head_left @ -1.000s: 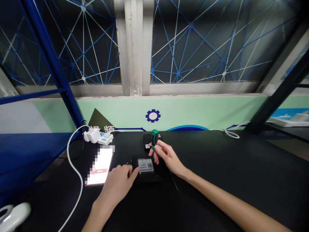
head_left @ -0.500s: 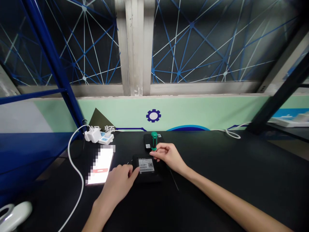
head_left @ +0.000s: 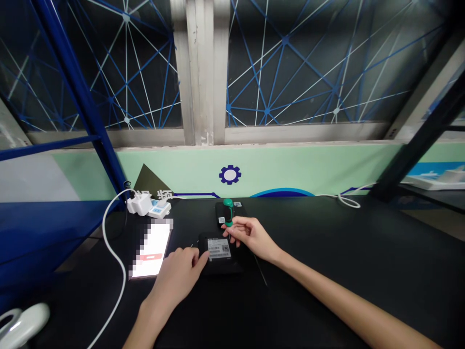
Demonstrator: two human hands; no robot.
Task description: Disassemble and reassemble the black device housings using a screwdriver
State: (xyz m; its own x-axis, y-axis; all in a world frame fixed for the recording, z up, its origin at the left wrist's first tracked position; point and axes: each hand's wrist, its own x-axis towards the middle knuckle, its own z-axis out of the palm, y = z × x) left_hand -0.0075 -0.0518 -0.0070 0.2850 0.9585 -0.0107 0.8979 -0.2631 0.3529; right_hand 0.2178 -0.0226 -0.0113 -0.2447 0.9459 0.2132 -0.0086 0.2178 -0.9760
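A small black device (head_left: 218,252) with a white label lies on the black table (head_left: 327,252). My left hand (head_left: 179,274) rests on the table with its fingers pressed against the device's left edge. My right hand (head_left: 250,235) pinches a green-handled screwdriver (head_left: 228,211) that stands upright over the device's far edge. The screwdriver's tip is hidden behind my fingers.
A second black device (head_left: 221,213) lies just behind the first. A lit phone (head_left: 150,249) lies to the left, with a white charger and power strip (head_left: 148,206) and a white cable (head_left: 112,252) beyond it. A white object (head_left: 22,325) sits at the near left corner.
My right hand has shifted its grip on the screwdriver handle, and the handle has moved slightly left. My left hand has stayed against the device.
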